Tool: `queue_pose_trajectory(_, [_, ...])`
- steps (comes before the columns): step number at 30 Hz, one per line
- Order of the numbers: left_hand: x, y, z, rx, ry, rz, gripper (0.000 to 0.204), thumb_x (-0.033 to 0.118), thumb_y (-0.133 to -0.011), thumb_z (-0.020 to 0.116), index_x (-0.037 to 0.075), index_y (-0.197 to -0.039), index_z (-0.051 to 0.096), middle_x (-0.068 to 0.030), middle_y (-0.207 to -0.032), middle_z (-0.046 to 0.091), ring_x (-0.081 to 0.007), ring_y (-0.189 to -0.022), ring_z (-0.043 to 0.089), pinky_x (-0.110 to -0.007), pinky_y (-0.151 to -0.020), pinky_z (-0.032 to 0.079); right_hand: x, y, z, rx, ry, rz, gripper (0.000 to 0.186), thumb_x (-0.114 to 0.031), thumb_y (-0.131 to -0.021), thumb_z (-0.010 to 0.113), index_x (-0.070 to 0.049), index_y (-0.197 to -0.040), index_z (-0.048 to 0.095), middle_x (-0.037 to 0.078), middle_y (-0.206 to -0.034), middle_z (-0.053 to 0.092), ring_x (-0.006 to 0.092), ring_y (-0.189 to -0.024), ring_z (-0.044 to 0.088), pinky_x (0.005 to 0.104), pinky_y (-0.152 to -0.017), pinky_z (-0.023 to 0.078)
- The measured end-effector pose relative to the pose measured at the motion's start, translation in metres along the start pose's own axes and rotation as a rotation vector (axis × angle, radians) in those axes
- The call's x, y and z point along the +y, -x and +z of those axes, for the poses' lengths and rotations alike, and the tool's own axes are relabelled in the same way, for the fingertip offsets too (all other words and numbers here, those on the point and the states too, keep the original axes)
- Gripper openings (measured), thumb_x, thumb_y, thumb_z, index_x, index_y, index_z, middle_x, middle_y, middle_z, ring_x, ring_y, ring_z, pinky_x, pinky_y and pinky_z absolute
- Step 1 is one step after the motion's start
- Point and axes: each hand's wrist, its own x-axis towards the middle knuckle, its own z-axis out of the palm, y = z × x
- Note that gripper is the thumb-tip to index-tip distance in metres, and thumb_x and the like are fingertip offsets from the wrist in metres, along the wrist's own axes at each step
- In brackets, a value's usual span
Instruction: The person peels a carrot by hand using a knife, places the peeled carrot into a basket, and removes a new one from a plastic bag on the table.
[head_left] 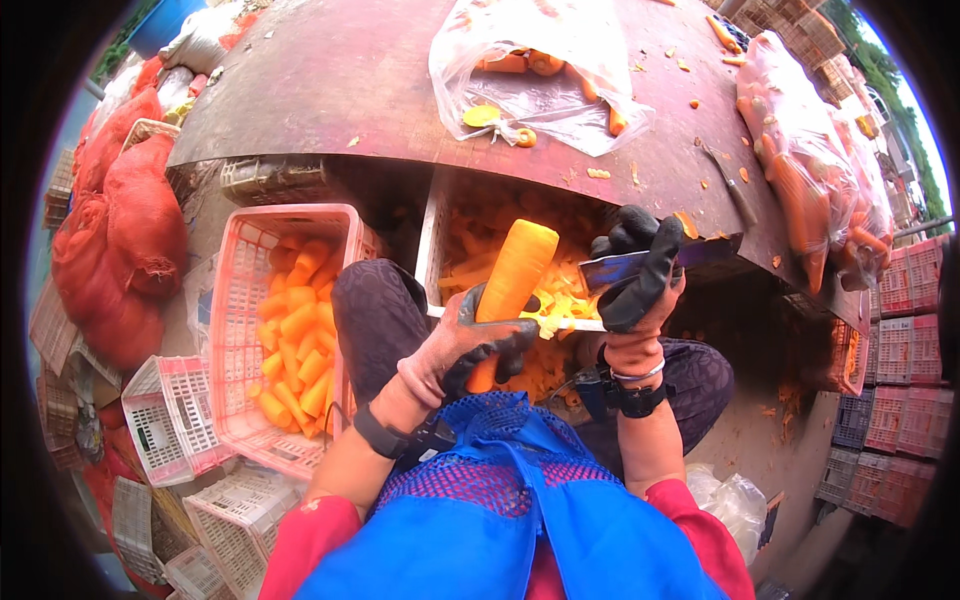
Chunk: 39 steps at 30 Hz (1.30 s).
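Evidently, left grip (487, 345): clamped low around the carrot (520, 262), apparently leaving its upper end exposed.
Right grip (645, 275): closed on a flat blade (610, 270) (carrot leftward).
White crate (431, 245): between grips, presumably catching peelings (552, 308).

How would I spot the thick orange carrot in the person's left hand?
At the near edge of the broad, dull-red tabletop sits a white-rimmed box of orange peelings. In front of it, the black-and-pinkish gloved left hand grips the thick orange carrot. Unlike the peeled orange carrots heaped in the pink plastic crate, this one is held, tilted, blunt end up.
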Motion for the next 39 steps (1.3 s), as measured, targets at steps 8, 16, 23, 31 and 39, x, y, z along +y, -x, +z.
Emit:
queue_pose_trajectory(8, [0.013, 0.026, 0.012, -0.125, 0.247, -0.153, 0.024, 0.008, -0.083, 0.064, 0.003, -0.105, 0.054, -0.0033, -0.074, 0.058, -0.0121, -0.052, 0.056, -0.024, -0.045, 0.046, 0.016, -0.003, 0.025, -0.11, 0.47, -0.181, 0.033, -0.029, -0.091, 0.058, 0.003, -0.094, 0.066, 0.009, -0.08, 0.068, 0.0137, -0.063, 0.061, 0.0246, -0.056, 0.047])
queue_pose_trajectory(16, [0.016, 0.025, 0.006, -0.152, 0.306, -0.172, 0.061, 0.013, -0.075, 0.074, 0.003, -0.127, 0.044, -0.0049, -0.087, 0.058, -0.0131, -0.069, 0.058, -0.025, -0.055, 0.049, 0.008, -0.025, 0.0, 0.002, 0.394, -0.18, 0.036, -0.029, -0.093, 0.055, 0.005, -0.102, 0.063, 0.014, -0.089, 0.067, 0.0136, -0.068, 0.061, 0.0259, -0.059, 0.049])
queue_pose_trajectory(23, [-0.003, 0.011, 0.003, 0.169, -0.701, 0.318, 0.07, 0.015, -0.072, 0.076, -0.001, -0.13, 0.039, -0.0157, -0.114, 0.058, -0.0262, -0.104, 0.058, -0.035, -0.089, 0.046, -0.001, 0.013, 0.019, -0.03, 0.304, -0.263, 0.035, -0.029, -0.093, 0.054, 0.005, -0.093, 0.064, 0.015, -0.088, 0.067, 0.0159, -0.067, 0.063, 0.0267, -0.061, 0.05])
queue_pose_trajectory(31, [0.005, 0.019, 0.008, 0.155, -0.94, 0.407, 0.073, 0.016, -0.069, 0.075, -0.002, -0.13, 0.039, -0.0226, -0.118, 0.054, -0.0341, -0.111, 0.055, -0.036, -0.094, 0.044, 0.007, -0.038, -0.003, 0.012, 0.297, -0.235, 0.042, -0.036, -0.09, 0.06, 0.005, -0.096, 0.065, 0.011, -0.082, 0.067, 0.013, -0.063, 0.061, 0.0258, -0.057, 0.047])
queue_pose_trajectory(39, [0.006, 0.025, 0.005, 0.205, -1.109, 0.368, 0.068, 0.017, -0.07, 0.072, -0.001, -0.127, 0.042, -0.0222, -0.114, 0.057, -0.037, -0.1, 0.059, -0.04, -0.085, 0.048, 0.014, -0.004, 0.014, -0.133, 0.439, -0.152, 0.035, -0.028, -0.091, 0.059, 0.006, -0.097, 0.064, 0.011, -0.086, 0.067, 0.0139, -0.068, 0.062, 0.0261, -0.06, 0.048])
